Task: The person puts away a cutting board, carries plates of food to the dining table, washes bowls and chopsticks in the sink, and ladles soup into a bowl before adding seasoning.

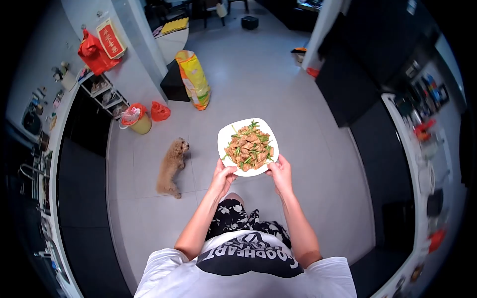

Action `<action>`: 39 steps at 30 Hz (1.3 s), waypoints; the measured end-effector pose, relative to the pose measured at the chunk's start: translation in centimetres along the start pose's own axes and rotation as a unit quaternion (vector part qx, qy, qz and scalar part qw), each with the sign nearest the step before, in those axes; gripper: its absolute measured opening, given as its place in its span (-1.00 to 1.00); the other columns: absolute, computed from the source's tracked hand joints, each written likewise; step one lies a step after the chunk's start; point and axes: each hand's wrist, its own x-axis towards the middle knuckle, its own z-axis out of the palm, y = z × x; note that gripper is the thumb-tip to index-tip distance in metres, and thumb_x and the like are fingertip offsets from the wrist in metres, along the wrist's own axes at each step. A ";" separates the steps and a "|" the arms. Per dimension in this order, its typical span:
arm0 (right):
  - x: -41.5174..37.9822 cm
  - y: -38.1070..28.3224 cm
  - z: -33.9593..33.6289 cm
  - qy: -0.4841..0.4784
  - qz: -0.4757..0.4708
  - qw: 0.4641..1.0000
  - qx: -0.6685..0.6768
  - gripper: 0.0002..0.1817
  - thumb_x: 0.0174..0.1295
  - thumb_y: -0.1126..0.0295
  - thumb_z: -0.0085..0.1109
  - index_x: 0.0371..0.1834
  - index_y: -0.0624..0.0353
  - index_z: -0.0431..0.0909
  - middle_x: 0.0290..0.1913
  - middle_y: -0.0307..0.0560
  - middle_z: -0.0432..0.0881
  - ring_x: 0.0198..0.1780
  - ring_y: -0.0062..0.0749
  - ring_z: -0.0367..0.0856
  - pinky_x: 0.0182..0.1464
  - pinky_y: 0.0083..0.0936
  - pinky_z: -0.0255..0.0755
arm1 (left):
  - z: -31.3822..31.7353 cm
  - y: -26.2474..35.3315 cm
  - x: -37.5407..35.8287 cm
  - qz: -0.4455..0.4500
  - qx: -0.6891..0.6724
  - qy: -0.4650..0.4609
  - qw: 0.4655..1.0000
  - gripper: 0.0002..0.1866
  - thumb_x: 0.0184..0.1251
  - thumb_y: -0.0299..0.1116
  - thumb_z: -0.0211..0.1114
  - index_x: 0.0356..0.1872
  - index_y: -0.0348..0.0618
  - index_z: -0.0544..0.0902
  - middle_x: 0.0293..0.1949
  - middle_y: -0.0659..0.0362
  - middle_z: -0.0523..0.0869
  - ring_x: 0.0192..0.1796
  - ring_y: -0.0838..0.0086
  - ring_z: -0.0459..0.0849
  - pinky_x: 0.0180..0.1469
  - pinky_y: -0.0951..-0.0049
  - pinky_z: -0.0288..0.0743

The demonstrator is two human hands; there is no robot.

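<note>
A white, rounded-square plate (224, 134) is held out level in front of me over the floor. Stir-fried meat with green vegetable pieces (250, 147) is heaped on it. My left hand (223, 178) grips the plate's near left edge, thumb on the rim and fingers underneath. At the near right edge, my right hand (281, 174) holds the rim in the same way. The fingers below the plate are mostly hidden.
A brown curly dog (172, 169) stands on the floor at my left. A lined bin (140, 123), a red bag (160, 111) and a tall yellow sack (194, 79) stand farther ahead. Counters run along both sides, the right counter (397, 124) crowded with kitchen items.
</note>
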 end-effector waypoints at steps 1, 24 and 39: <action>3.0 -0.2 0.2 -0.012 0.003 1.000 -0.013 -0.61 0.06 0.59 -0.04 0.03 0.33 0.40 -0.28 -0.13 0.65 -0.33 -0.58 0.64 -0.30 -0.70 0.53 | 0.4 0.7 2.4 0.009 -0.005 0.008 1.000 -0.44 0.09 -0.62 0.09 0.18 -0.16 0.21 0.09 0.05 0.45 0.07 0.27 0.53 0.04 0.21 0.52; 70.4 -11.8 16.0 -0.030 -0.008 0.999 0.005 -0.59 0.09 0.55 -0.06 0.07 0.34 0.43 -0.30 -0.12 0.63 -0.33 -0.63 0.58 -0.31 -0.70 0.47 | 2.4 25.4 67.7 0.030 0.005 0.020 0.999 -0.47 0.10 -0.58 0.10 0.15 -0.12 0.25 -0.03 0.14 0.49 -0.15 0.46 0.58 -0.18 0.48 0.58; 114.5 -18.0 32.3 -0.096 0.016 0.994 -0.050 -0.58 0.11 0.51 0.00 0.09 0.35 0.42 -0.20 -0.05 0.62 -0.24 -0.50 0.62 -0.22 -0.61 0.56 | -0.1 43.5 106.7 0.105 -0.078 0.080 0.988 -0.45 0.10 -0.58 0.10 0.18 -0.14 0.22 0.04 0.09 0.45 -0.05 0.39 0.58 -0.06 0.38 0.59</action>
